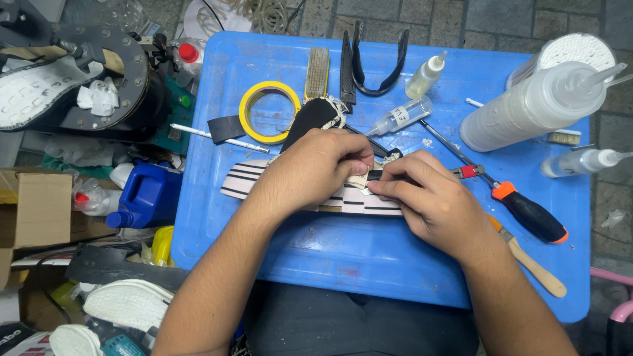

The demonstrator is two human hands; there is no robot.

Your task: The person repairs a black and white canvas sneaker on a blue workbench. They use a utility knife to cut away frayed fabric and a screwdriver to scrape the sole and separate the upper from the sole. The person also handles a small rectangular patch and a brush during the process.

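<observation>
Blue plastic tray-top surface point(395, 264): white striped shoe upper piece point(247, 178) at centre, under both hands. Left hand point(316, 168) and right hand point(428, 198) meet above it, fingers touching.

Behind the hands: yellow tape roll point(245, 109), with a black fabric patch point(225, 127) just left of it; wooden-backed brush point(317, 71) right of the roll; black curved strap point(379, 62) further right.

Right of the hands: orange-and-black handled screwdriver point(531, 214); wooden-handled brush point(537, 267) nearer the front edge.

Far right corner: large clear squeeze bottle point(527, 109), lying on its side.

Left, off the surface: blue plastic jug point(148, 194).
</observation>
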